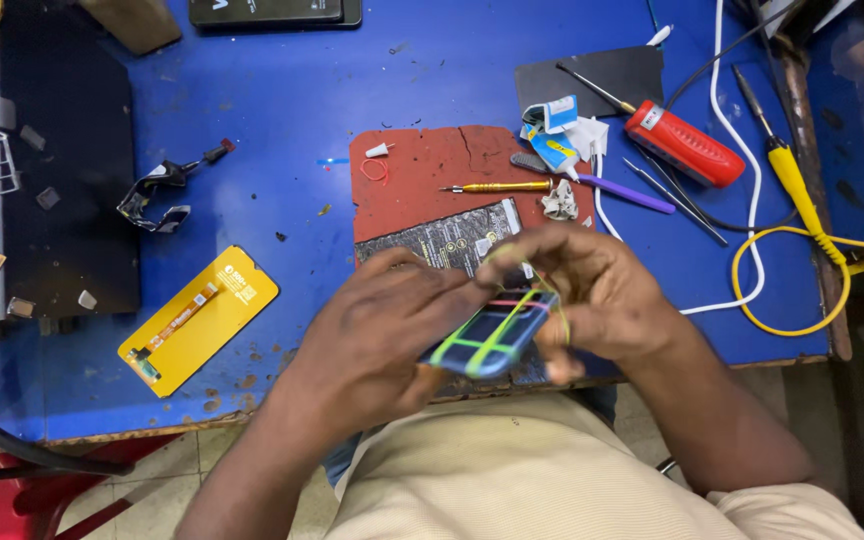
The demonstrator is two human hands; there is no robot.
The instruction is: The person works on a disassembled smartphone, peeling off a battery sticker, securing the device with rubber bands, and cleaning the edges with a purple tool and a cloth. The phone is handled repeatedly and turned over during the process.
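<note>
A dark smartphone point(492, 338) wrapped in green and pink rubber bands is held above the table's front edge. My left hand point(382, 330) grips its left end from below and the side. My right hand point(592, 290) clasps the right end, with a green rubber band looped around its fingers. Under the hands lies a black flat battery-like part point(442, 240) on a red mat point(422, 175).
On the blue table point(282, 90) lie a yellow phone screen panel point(197, 320), a red-handled screwdriver point(682, 143), a yellow-handled tool point(797, 185) with yellow cable, a thin yellow screwdriver point(497, 187), a purple tool point(627, 193), a glue tube point(552, 152), a white cable point(742, 150) and a black mat point(62, 170) at left.
</note>
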